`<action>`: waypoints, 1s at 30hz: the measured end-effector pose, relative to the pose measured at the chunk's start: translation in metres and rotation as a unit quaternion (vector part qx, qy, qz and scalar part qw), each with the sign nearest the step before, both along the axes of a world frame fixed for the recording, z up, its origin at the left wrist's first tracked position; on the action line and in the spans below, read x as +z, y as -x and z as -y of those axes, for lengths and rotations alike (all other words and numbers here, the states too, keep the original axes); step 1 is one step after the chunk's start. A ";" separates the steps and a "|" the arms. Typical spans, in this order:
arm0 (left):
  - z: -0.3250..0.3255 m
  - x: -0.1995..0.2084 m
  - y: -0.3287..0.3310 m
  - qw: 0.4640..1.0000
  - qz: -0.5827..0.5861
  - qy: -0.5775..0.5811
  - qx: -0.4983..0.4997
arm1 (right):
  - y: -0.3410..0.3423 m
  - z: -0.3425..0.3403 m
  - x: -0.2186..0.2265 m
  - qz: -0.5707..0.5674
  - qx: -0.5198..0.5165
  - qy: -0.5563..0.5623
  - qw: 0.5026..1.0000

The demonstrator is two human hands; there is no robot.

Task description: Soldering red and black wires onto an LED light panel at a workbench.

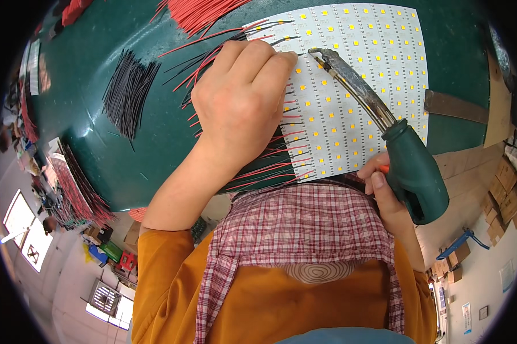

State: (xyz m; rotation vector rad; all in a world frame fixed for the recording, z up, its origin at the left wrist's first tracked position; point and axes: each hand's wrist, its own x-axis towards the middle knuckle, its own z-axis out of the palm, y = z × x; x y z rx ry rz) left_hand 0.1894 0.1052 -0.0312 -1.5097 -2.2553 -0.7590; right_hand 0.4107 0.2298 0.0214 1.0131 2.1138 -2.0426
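Table (167, 135): green. Board (341, 114) lies at its near edge. Iron (402, 143) slants above board. Left hand (241, 97) apparently pinches a black wire (303, 54) by the iron's tip (313, 51); right hand (384, 192) half hidden behind iron, grip cannot be told. Judged step: soldering; next move calls for holding wire steady.

The scene is brightly and fairly evenly lit. The window (26, 229) at lower left is overexposed, and pale glare is reflected from the green tabletop (167, 132). The white panel (327, 114) is sharply resolved; edges are bowed, corners blackened.
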 end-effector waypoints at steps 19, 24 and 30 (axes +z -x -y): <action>-0.001 -0.002 -0.001 0.999 -0.021 0.024 -0.008 | -0.003 0.006 -0.018 -0.089 -0.082 0.037 0.992; -0.004 0.006 0.004 0.996 0.067 0.063 -0.013 | -0.008 0.006 -0.033 -0.102 -0.101 0.038 0.989; -0.018 0.013 0.114 0.987 -0.049 0.091 0.122 | -0.014 0.006 -0.025 -0.110 -0.097 0.039 0.988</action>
